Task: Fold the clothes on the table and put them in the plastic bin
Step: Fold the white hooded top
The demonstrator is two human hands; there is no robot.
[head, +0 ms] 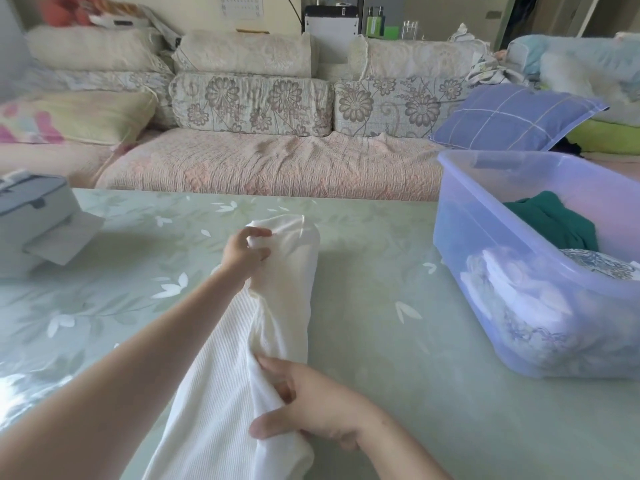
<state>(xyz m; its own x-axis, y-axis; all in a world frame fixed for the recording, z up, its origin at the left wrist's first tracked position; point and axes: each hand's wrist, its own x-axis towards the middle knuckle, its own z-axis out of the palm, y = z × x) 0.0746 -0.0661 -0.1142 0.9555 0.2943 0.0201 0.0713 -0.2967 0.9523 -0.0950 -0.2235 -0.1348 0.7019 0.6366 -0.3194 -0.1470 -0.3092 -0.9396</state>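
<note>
Our left hand (246, 252) gripped the far end of the white ribbed garment (221, 386) stretched along the surface (381, 299); our right hand (311, 407) pinched its nearer fold, fingers (273, 367) curled. The plastic bin (460, 237) stood at the right, clothes (554, 220) inside.

Left arm's fully stretched out, bare left forearm (138, 358) running along the left side of the white cloth (221, 393). My left hand (247, 251) is up at the cloth's far end, fingers curled tight, pinching a bunch of it. My right hand (311, 407) comes in from the cloth's right side at its near part, wrist bent, thumb and curled fingers gripping a fold.
</note>
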